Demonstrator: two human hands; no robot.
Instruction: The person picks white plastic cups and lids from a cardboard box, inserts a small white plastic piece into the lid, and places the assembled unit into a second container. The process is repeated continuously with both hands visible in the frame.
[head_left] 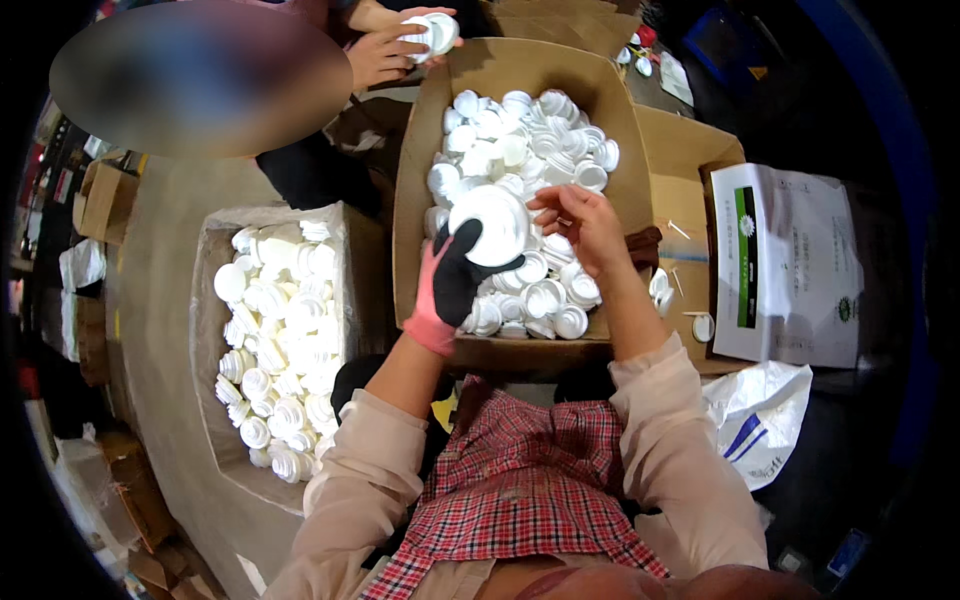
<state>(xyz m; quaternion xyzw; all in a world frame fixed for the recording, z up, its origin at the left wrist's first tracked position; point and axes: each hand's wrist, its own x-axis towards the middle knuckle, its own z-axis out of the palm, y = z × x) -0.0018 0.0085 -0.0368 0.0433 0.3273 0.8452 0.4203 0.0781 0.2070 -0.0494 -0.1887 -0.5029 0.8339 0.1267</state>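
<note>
My left hand (pixel 458 280), in a pink glove with black palm and fingers, grips a white round plastic piece (pixel 490 226), its flat circular face turned up. Just right of that piece is my bare right hand (pixel 580 222), fingers loosely bent and apart, with nothing visible in them. Both hands are over a large cardboard box (pixel 425 130) heaped with similar white ridged round pieces (pixel 550 140). Across the box, a co-worker's hands (pixel 385 50) hold white round pieces (pixel 430 36) of the same kind.
A lined box (pixel 215 400) of more white ridged pieces stands at the left. On the right are a cardboard flap (pixel 690 165) with thin white sticks, a printed white carton (pixel 800 270) and a white plastic bag (pixel 765 415). Cartons (pixel 105 205) line the far left.
</note>
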